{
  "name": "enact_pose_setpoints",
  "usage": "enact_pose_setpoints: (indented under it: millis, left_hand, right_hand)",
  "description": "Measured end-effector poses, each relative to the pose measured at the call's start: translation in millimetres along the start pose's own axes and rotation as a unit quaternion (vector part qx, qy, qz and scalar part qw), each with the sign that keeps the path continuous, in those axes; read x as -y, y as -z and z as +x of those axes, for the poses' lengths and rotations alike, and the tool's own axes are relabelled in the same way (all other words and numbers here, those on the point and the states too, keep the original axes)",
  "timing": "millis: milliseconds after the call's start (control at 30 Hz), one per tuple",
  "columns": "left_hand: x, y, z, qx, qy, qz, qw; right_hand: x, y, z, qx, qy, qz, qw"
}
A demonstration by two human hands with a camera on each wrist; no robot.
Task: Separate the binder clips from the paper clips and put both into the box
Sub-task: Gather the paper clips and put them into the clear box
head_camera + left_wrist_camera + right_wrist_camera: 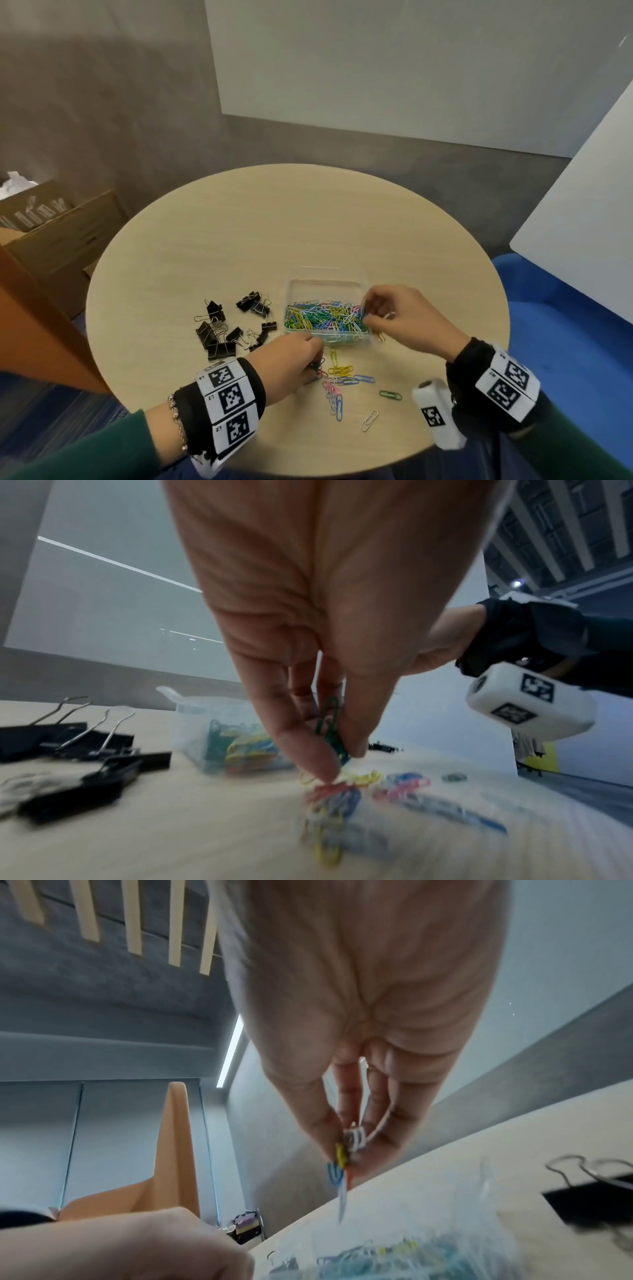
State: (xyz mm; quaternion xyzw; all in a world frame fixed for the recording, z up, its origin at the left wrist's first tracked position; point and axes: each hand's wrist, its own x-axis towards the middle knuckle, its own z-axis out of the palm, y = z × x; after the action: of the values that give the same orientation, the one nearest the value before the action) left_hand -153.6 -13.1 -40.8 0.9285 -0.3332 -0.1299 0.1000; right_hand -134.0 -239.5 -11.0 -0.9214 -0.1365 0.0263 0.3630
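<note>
Dropping pinched coloured wire paper clips (342,1161) from right hand (404,318) into clear plastic box (327,284), already well filled. Left hand (291,363) fingers (318,761) pinching more near tabletop (239,222) front edge; loose few remaining. Black metal binder clips (233,325) still waiting outside, left of box.

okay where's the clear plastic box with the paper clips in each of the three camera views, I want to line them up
Head: the clear box sits at centre, right of the binder clips, under the right hand.
Left wrist: lower centre-left, behind the left hand.
Right wrist: blurred along the bottom edge, right of centre.
Shared landmark: the black binder clips, seen beside the box in all three.
</note>
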Motion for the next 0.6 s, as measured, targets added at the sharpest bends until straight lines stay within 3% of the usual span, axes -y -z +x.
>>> enact_pose_setpoints:
  millis: [100, 233, 300, 400, 500, 600]
  left_hand:
    - [-2.0, 13.5, 4.1, -0.024, -0.010, -0.017, 1.000]
    - [-0.4, 41.5, 17.3, -0.107, -0.017, -0.038, 0.993]
    - [3.8, 49.7, 25.2, -0.152, -0.002, -0.045, 0.987]
    - [10.9, 47.0, 30.5, -0.139, 0.026, -0.063, 0.988]
    - [11.1, 36.2, 23.7, -0.106, 0.035, -0.009, 0.994]
    - [4.8, 30.8, 5.7, -0.140, 0.018, 0.017, 0.990]
  right_hand:
    - [6.4, 0.8, 13.8, -0.082, 0.023, -0.009, 0.996]
    - [1.9, -8.6, 20.2, -0.055, 0.032, -0.059, 0.996]
    - [-1.7, -11.9, 17.8, -0.076, 0.040, -0.082, 0.993]
    - [0.5, -16.8, 6.6, -0.101, 0.069, -0.086, 0.989]
    - [4.5, -22.7, -12.0, -0.046, 0.097, -0.105, 0.989]
    - [-2.7, -26.7, -35.2, 0.025, 0.077, -0.165, 0.983]
